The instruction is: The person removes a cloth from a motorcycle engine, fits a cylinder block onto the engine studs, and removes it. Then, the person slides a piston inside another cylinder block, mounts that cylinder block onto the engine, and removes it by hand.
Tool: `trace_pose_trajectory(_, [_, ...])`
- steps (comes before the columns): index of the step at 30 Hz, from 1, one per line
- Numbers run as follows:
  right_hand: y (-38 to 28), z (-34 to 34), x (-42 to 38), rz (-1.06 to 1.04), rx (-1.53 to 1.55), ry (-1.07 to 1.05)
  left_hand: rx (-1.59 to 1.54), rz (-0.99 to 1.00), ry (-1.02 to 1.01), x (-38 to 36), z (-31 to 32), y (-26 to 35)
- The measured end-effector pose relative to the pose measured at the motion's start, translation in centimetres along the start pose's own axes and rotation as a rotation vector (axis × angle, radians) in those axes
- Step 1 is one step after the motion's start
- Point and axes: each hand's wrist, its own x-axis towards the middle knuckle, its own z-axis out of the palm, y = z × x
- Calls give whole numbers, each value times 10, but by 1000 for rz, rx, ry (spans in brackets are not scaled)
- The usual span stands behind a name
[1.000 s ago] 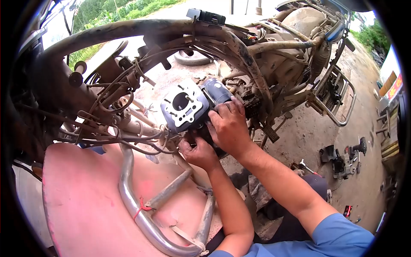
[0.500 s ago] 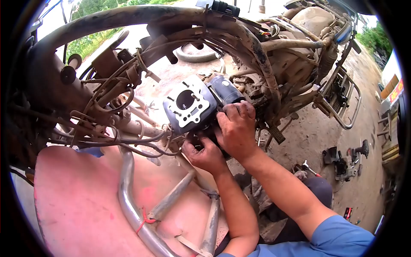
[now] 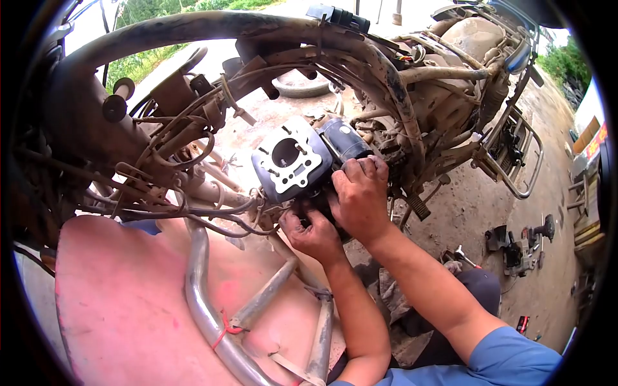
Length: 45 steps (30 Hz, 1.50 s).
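Observation:
A motorcycle engine cylinder [image 3: 262, 172] sits in the bike frame, its pale flat gasket face [image 3: 305, 168] toward me, with a round bore and several studs. Beside it lies a black cylindrical housing [image 3: 344, 137]. My left hand [image 3: 313, 237] is just below the cylinder, thumb and fingers closed together at its dark underside; whatever they pinch is hidden. My right hand [image 3: 362, 196] is curled, fingers bent against the lower end of the black housing and thumb side toward the cylinder. What lies inside its grip is out of sight.
The dirty frame tube [image 3: 212, 26] arches over the engine. Cables [image 3: 225, 211] run in from the left. A pinkish panel [image 3: 129, 289] and a bent metal bar [image 3: 201, 283] fill the lower left. Tools [image 3: 515, 251] lie on the ground at right; a tyre [image 3: 302, 87] lies behind.
The whole view has shifted slightly, so the engine and frame appear a little further right. Both hands stay at the same places on the engine, with little change in their grip.

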Motion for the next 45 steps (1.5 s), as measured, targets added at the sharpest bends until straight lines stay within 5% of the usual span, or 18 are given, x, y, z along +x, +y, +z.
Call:
trace_pose_trajectory(3, [-3, 2, 0, 9, -11, 14, -23, -19, 107, 0, 6, 3])
trace_pose_trajectory(45, [-3, -4, 2, -7, 42, 39, -39, -26, 77, 0, 5, -11])
